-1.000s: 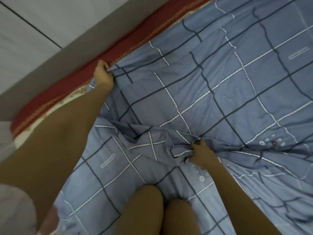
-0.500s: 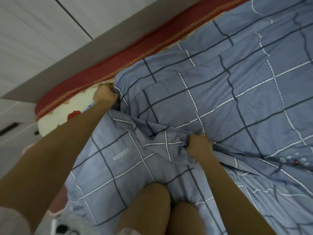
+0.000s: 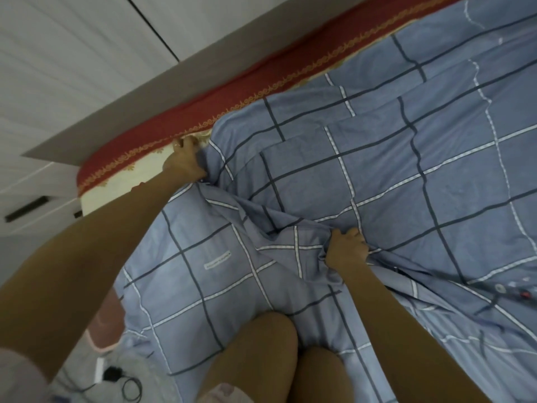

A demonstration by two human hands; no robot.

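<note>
A blue checked duvet cover [image 3: 377, 175] with dark and white lines lies spread over the bed. My left hand [image 3: 184, 162] grips its corner at the far left, beside the cream and red mattress [image 3: 139, 158]. My right hand [image 3: 345, 250] grips a bunched fold of the same cover near the middle, and creases run between the two hands. My knees [image 3: 270, 353] rest on the cover at the bottom of the view.
A grey bed frame edge [image 3: 145, 91] and white wardrobe doors [image 3: 58, 53] run along the far left. On the floor at lower left lie a black cable with a plug [image 3: 116, 376] and a pink object [image 3: 104, 324]. The cover stretches on to the right.
My left hand has drawn the cover's corner along the red mattress edge toward the mattress corner. My right hand still holds the bunched fold. The view has swung left.
</note>
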